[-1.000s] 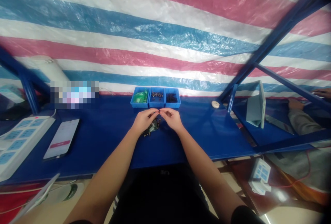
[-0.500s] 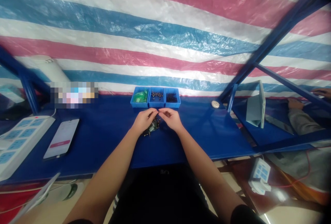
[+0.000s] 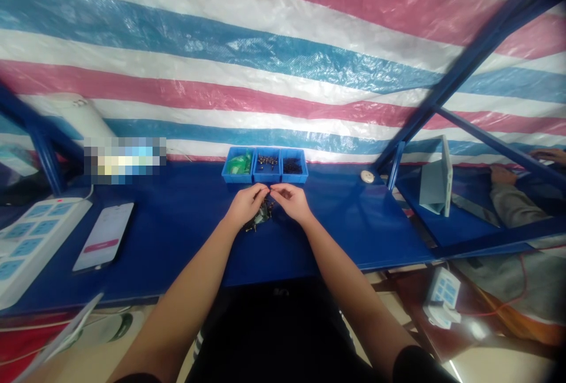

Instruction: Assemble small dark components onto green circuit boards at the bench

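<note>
My left hand point(image 3: 246, 205) and my right hand point(image 3: 290, 201) meet fingertip to fingertip above the blue table point(image 3: 186, 218). Both are closed in a pinch; whatever lies between the fingertips is too small to make out. Just under them is a pile of small dark and metallic parts point(image 3: 262, 217), partly covered by my left hand. Beyond my fingers three blue bins stand side by side: the left bin point(image 3: 239, 180) holds a green plastic bag point(image 3: 239, 164), the middle one small metallic pieces point(image 3: 267, 162), the right one small black pieces point(image 3: 292, 165).
A phone point(image 3: 104, 235) and a white power strip point(image 3: 39, 235) lie to the left. At the right are a small round white object point(image 3: 367, 177), a blue frame post point(image 3: 395, 165) and a propped tablet point(image 3: 442, 177). Another person's hand point(image 3: 503, 175) rests beyond the frame.
The view has shifted very slightly. My hands keep nearly the same pinched position above the pile.
</note>
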Tool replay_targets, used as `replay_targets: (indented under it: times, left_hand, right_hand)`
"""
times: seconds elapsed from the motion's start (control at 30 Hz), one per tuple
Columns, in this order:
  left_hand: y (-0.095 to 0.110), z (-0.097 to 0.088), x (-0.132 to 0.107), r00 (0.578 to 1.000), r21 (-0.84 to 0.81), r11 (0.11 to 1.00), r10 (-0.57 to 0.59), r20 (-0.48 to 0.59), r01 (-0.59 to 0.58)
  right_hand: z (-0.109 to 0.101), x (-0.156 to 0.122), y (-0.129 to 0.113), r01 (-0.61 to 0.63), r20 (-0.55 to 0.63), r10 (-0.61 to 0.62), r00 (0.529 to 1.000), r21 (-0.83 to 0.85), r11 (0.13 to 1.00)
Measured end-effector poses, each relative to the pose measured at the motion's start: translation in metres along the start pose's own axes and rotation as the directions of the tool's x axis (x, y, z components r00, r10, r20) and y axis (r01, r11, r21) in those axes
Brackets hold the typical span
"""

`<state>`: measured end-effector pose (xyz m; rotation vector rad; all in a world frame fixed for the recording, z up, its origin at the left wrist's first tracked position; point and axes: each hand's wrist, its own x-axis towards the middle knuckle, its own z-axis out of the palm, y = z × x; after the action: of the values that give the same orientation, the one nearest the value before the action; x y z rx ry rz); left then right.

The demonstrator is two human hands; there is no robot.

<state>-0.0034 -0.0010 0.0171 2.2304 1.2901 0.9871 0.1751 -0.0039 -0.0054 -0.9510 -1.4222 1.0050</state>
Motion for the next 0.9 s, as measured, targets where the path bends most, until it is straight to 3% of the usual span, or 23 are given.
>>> replay_targets:
  times: [0.9]
  left_hand:
    - [-0.0001,0.0024,-0.0014,1.000,-0.046,0.999,-0.004,-0.023,0.003]
  right_hand:
    - [-0.0010,0.0010,-0.0007,0.010,0.007,-0.011,1.000,0.038,0.999]
